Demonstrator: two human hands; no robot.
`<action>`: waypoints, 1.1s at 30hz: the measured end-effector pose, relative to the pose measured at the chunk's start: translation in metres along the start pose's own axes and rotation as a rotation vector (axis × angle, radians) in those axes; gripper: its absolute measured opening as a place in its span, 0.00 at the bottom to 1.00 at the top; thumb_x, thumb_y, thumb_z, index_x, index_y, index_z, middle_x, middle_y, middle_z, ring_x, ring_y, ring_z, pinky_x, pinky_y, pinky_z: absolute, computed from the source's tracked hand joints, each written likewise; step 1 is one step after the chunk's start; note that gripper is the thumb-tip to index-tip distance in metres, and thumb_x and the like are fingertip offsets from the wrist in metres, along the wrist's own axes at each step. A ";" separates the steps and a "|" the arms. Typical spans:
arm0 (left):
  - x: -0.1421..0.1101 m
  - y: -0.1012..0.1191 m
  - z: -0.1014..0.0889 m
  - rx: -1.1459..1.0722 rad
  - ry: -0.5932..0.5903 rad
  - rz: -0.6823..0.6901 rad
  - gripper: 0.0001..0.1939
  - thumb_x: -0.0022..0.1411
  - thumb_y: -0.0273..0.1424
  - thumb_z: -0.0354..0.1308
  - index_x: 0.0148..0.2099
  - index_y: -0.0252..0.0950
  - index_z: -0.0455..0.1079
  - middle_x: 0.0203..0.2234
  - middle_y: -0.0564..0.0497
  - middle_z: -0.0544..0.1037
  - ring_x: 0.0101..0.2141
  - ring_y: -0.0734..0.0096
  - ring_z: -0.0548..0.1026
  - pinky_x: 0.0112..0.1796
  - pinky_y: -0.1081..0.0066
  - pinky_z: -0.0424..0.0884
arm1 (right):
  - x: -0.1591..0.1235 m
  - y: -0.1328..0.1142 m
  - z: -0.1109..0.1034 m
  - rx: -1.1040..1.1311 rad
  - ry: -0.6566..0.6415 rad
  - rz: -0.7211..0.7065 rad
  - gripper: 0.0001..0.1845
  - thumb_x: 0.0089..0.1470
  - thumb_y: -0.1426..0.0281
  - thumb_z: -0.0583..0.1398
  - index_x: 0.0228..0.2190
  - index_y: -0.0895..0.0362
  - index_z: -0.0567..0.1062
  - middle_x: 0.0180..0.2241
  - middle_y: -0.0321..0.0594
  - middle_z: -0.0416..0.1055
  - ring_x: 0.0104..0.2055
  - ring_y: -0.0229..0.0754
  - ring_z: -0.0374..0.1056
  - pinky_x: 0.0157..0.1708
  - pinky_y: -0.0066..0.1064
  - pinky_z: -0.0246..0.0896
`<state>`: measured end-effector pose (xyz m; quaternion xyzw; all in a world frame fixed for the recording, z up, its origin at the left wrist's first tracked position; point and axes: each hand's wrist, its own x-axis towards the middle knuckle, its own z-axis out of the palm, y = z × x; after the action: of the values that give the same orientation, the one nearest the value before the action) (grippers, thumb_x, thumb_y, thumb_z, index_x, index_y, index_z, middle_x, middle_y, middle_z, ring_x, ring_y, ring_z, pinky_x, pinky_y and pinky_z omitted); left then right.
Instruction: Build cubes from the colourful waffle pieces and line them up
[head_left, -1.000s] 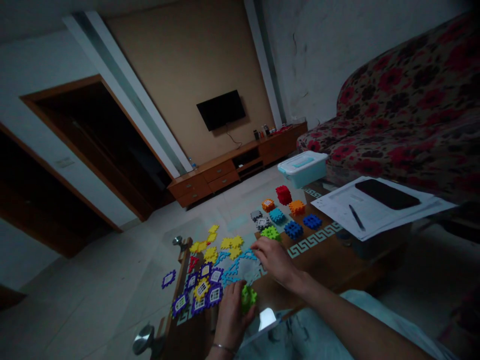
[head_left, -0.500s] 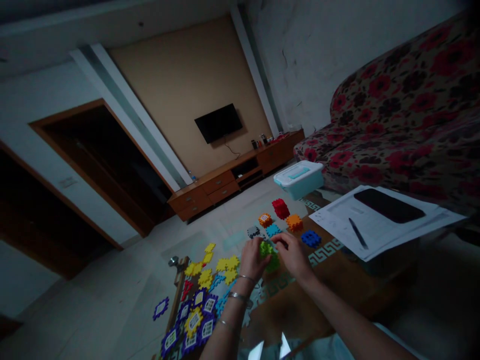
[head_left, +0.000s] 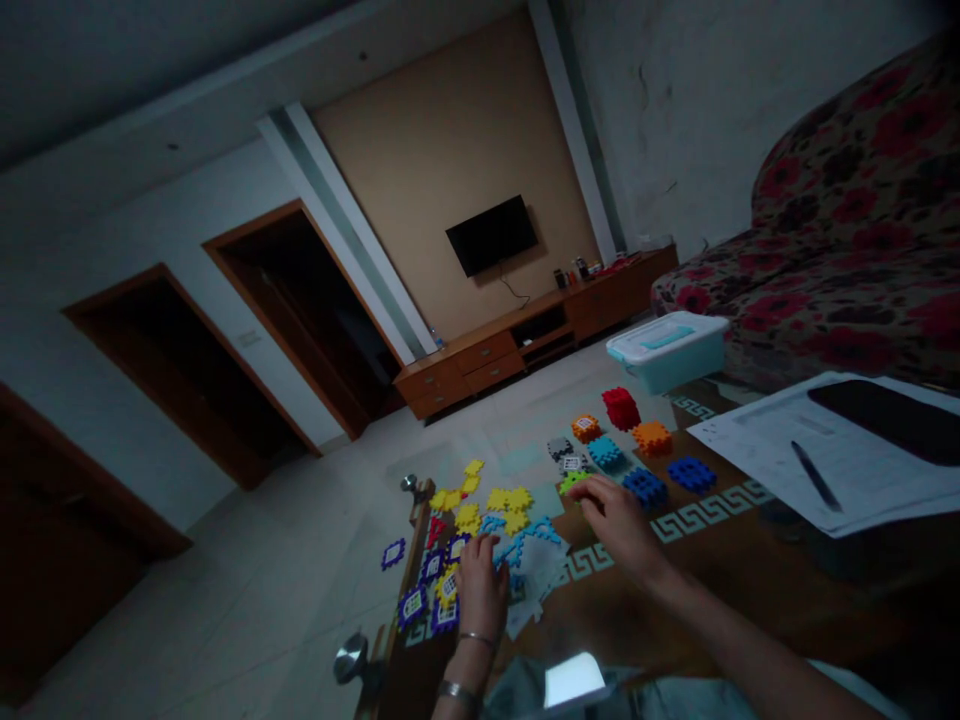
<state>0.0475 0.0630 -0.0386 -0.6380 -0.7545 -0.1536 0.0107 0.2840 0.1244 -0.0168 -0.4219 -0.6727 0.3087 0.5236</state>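
Left of light-green notched plastic pieces (head_left: pixel 574 482), on brown patterned tabletop (head_left: pixel 739 560): purple-framed window tiles (head_left: pixel 412 606); left hand (head_left: pixel 481 588) at their right edge, fingers loosely bent, grip unclear. Right hand (head_left: pixel 621 522): fingertips at green pieces, hold unclear. Beyond pieces, rightward: lidded turquoise plastic box (head_left: pixel 684 370), contents hidden; floral sofa (head_left: pixel 855 205).

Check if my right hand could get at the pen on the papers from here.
Probably yes: nothing covers the pen on the papers, though the right hand, now at the green pieces, would have to swing right.
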 end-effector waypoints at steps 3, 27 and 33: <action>-0.011 -0.045 -0.003 0.050 0.020 -0.147 0.20 0.60 0.26 0.49 0.54 0.34 0.67 0.56 0.37 0.69 0.58 0.50 0.65 0.52 0.53 0.63 | -0.008 -0.005 0.024 -0.091 -0.229 -0.032 0.15 0.51 0.79 0.52 0.30 0.55 0.77 0.35 0.42 0.76 0.40 0.44 0.72 0.43 0.33 0.63; -0.036 -0.196 -0.019 -0.011 0.111 -0.402 0.18 0.58 0.33 0.51 0.51 0.45 0.69 0.49 0.35 0.75 0.52 0.41 0.71 0.48 0.40 0.64 | -0.044 -0.041 0.175 -0.504 -0.805 -0.147 0.16 0.47 0.71 0.68 0.40 0.56 0.77 0.48 0.48 0.72 0.52 0.55 0.64 0.49 0.41 0.59; -0.032 -0.165 -0.016 0.008 0.172 -0.289 0.15 0.59 0.30 0.54 0.48 0.49 0.71 0.53 0.43 0.75 0.57 0.49 0.68 0.53 0.44 0.63 | -0.041 -0.040 0.162 -0.547 -0.790 -0.060 0.20 0.41 0.71 0.71 0.40 0.57 0.78 0.47 0.50 0.71 0.51 0.57 0.64 0.48 0.41 0.60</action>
<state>-0.1089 0.0061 -0.0664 -0.5073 -0.8353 -0.2047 0.0555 0.1218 0.0741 -0.0434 -0.3749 -0.8886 0.2419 0.1065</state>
